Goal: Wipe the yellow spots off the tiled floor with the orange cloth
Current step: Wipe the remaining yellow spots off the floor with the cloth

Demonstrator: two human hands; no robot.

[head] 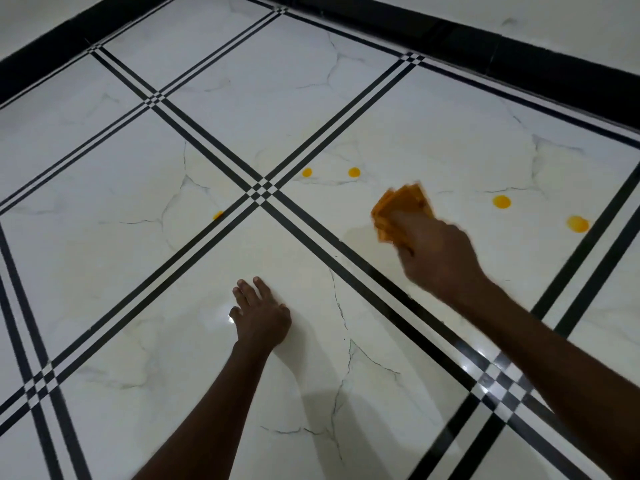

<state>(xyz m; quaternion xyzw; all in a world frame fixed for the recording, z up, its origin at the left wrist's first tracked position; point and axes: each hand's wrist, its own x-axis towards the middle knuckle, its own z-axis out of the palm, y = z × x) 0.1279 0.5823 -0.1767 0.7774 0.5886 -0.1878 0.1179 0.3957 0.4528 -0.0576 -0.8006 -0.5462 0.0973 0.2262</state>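
Observation:
My right hand [438, 252] grips the folded orange cloth [401, 206] against the white tiled floor [138, 271]; both look motion-blurred. Several yellow spots lie around it: two beyond the cloth to the left [307, 172] [354, 172], two to its right [501, 201] [577, 224], and a smaller one [218, 215] on a black tile line further left. My left hand [261, 315] rests flat on the floor nearer to me, fingers spread, holding nothing.
Black double stripes [311, 233] cross the glossy marble-look tiles in a grid. A black skirting band [519, 64] runs along the base of the wall at the back and at the upper left.

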